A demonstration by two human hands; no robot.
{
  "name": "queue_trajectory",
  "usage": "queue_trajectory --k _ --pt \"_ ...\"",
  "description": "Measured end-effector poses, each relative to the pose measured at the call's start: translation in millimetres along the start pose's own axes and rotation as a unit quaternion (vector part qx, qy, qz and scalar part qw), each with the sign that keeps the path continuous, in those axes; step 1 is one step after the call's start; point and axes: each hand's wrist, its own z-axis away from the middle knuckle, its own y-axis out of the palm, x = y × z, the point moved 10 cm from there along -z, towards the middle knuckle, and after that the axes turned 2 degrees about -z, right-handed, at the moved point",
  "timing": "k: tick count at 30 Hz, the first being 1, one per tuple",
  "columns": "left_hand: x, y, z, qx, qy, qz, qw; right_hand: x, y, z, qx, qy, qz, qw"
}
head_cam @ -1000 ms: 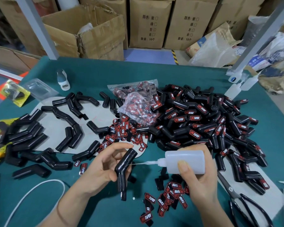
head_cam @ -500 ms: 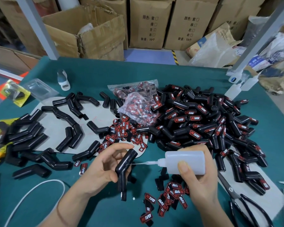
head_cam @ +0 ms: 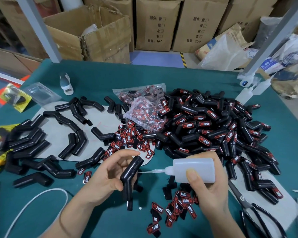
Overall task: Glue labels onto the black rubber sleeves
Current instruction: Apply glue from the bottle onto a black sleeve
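Above the green table (head_cam: 205, 79), the left hand (head_cam: 108, 176) grips a bent black rubber sleeve (head_cam: 129, 176), fingers curled round it. The right hand (head_cam: 208, 189) clamps a white glue bottle (head_cam: 193, 170), its thin nozzle touching the sleeve's upper part. Loose red labels (head_cam: 177, 208) lie below; labelled sleeves (head_cam: 213, 127) are heaped behind.

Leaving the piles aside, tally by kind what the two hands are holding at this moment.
Black rubber sleeve: 1, held in the left hand
Glue bottle: 1, held in the right hand
Total: 2
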Motion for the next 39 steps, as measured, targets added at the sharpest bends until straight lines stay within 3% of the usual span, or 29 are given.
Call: queue_trajectory --k 15,22,33,36,39 --pt "-8 7 -1 -0.004 0.002 -0.008 1.000 -6 -5 0 -0.015 0.013 0.000 1.000" --pt "-10 2 -2 -0.022 0.010 -0.007 1.000 -23 -14 2 -0.052 0.075 -0.050 0.995" --pt "0 -15 -2 -0.142 0.006 -0.035 0.989 -35 -16 2 -0.086 0.109 -0.093 0.986" --pt "-4 -14 1 -0.142 0.027 -0.082 0.986 -35 -20 1 -0.098 0.109 -0.097 0.984" --pt "-20 -8 7 -0.147 0.105 -0.216 0.959 -33 -25 1 -0.105 0.104 -0.093 0.985"
